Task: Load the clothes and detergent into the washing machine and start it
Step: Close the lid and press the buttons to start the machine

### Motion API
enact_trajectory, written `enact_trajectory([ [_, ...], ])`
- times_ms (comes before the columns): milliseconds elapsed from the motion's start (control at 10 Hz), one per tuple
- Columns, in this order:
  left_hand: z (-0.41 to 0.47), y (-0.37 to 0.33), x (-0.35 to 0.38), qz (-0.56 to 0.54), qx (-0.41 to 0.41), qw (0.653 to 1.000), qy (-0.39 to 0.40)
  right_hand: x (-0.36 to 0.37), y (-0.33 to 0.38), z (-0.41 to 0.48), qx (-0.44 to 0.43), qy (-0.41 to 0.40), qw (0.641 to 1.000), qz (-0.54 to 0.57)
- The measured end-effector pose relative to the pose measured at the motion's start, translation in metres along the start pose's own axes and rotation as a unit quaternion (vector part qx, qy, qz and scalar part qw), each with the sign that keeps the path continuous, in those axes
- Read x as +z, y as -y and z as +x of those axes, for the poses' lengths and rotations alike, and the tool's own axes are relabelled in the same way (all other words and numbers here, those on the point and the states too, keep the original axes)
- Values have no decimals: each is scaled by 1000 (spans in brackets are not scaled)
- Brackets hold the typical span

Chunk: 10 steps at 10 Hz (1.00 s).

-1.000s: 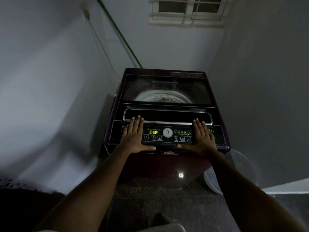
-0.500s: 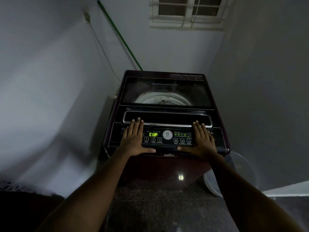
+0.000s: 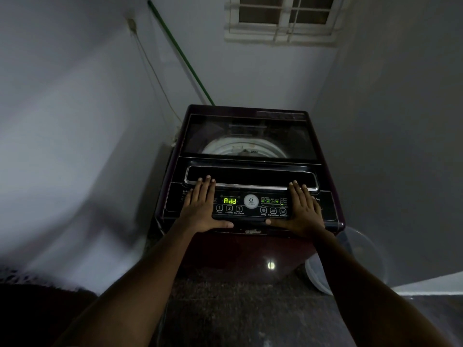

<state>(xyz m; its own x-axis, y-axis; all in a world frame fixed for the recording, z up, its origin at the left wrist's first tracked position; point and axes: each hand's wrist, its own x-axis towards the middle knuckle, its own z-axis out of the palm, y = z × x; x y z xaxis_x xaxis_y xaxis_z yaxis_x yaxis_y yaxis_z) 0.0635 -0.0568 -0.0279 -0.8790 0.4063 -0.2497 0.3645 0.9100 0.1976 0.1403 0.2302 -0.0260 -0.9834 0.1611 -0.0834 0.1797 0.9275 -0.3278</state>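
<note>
Head camera looks down my two forearms to the dark maroon top-loading washing machine (image 3: 238,251), which stands in the corner of the grey room under the white-framed window (image 3: 283,18). The green digital display (image 3: 230,200) now reads "Add", where half a second ago it read "CUP". Nothing else on the black control panel (image 3: 250,216) looks different, and both my hands lie where they lay before.

My left hand (image 3: 203,209) lies flat, palm down, on the left end of the panel, just beside the display. Its fingers (image 3: 206,182) are straight and close together, and their tips reach the chrome lid handle (image 3: 250,185). The thumb points right along the front edge. My right hand (image 3: 303,209) mirrors it on the right end of the panel, fingers straight and tips at the same chrome handle, thumb pointing left. Neither hand is curled round anything; both simply rest flat on the machine.

The dark glass lid (image 3: 246,126) is down. Through it I see the pale drum rim (image 3: 220,147), but I cannot tell what lies inside.

A thin green pole (image 3: 180,51) leans against the wall behind the machine. A clear round plastic tub (image 3: 360,259) sits on the floor just beside the machine's right front corner.
</note>
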Motion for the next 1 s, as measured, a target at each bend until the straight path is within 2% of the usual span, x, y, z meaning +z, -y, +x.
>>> enact_trajectory([
  [1000,-1,0,-1,-3,2,1000,-3,2,-1,1,3,8,1000,-2],
])
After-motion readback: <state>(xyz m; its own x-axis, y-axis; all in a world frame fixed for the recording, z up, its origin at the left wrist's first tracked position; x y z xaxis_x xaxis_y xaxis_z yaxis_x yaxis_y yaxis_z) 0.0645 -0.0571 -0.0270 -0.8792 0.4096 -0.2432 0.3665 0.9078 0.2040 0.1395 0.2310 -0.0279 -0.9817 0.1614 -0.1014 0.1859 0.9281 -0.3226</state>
